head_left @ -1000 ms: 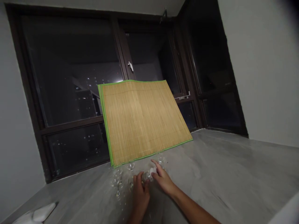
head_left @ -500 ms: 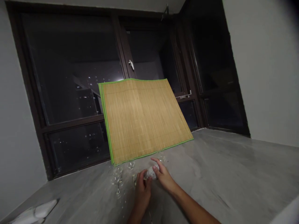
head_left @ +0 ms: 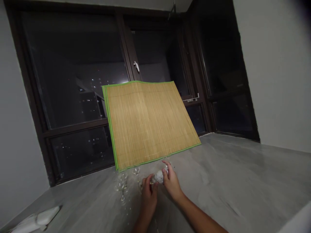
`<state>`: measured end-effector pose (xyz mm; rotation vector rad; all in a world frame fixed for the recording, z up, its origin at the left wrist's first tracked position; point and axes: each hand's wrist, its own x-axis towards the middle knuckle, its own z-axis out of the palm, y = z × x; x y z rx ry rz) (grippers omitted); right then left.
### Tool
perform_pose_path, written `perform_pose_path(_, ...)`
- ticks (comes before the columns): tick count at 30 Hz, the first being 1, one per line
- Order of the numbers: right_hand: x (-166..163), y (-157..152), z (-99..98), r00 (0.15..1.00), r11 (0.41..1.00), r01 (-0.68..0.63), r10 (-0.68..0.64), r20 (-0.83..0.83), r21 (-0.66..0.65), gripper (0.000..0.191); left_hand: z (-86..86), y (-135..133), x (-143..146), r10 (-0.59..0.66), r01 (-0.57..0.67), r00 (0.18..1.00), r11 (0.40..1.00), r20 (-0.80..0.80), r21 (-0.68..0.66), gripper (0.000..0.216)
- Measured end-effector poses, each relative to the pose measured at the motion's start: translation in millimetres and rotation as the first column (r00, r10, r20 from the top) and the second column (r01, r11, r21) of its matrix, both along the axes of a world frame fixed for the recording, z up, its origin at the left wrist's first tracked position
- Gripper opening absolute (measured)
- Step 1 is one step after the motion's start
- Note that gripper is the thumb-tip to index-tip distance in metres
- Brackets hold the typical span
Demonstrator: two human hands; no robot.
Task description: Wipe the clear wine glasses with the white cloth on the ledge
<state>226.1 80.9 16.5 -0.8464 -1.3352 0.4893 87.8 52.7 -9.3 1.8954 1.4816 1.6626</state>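
My left hand is closed, its fingers wrapped around a clear stemmed glass; part of the glass shows at the left of the fingers and the rest is hidden. Between the two hands is a crumpled white cloth or paper wad, pressed against the glass. My right hand grips this wad, thumb across it and index finger stretched forward. Left of my hands, clear stemmed glasses stand on the grey marbled surface. Another glass stands farther back, near the mat's lower edge.
A bamboo mat with green edging leans upright against the dark-framed window. A white folded or wrapped item lies at the lower left. Grey marbled surface extends to the right, up to the wall.
My right hand has shifted slightly up and to the right, and the white wad has turned a little with it. My left hand stays almost in place.
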Motion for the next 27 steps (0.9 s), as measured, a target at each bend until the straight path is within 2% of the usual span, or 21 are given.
perform_pose_path(6, 1.3, -5.1, 5.5, 0.999, 0.997, -0.035, 0.035, -0.01, -0.062, 0.058, 1.4, -2.7, 2.3, 0.013, -0.013, 1.0, 1.0, 0.023, -0.019, 0.043)
perform_pose_path(11, 2.5, -5.0, 6.5, 0.987, 0.994, -0.089, 0.079, -0.14, -0.066, 0.056, 0.7, -3.1, 3.7, -0.024, 0.024, 0.999, 1.0, 0.03, -0.009, 0.042)
perform_pose_path(15, 0.7, -7.5, 3.9, 0.975, 0.994, 0.032, -0.055, -0.217, -0.106, 0.046, 2.2, -4.0, 9.2, -0.038, 0.038, 0.999, 0.999, 0.026, -0.01, 0.041)
perform_pose_path(21, 12.3, -11.8, 11.4, 0.979, 0.987, 0.161, -0.163, -0.123, -0.026, 0.044, 1.6, -2.6, 9.5, -0.024, 0.024, 0.998, 1.0, 0.054, -0.003, 0.042)
perform_pose_path(24, 24.8, -2.8, 16.1, 0.939, 0.965, 0.262, -0.262, -0.222, -0.029, 0.043, -1.3, 4.9, 0.0, 0.071, -0.069, 0.987, 0.997, 0.146, -0.023, 0.049)
perform_pose_path(27, 26.6, 5.4, 13.0, 0.943, 0.963, 0.269, -0.266, -0.201, -0.012, 0.046, -2.7, 10.9, -6.4, 0.149, -0.12, 0.941, 0.987, 0.305, -0.111, 0.06)
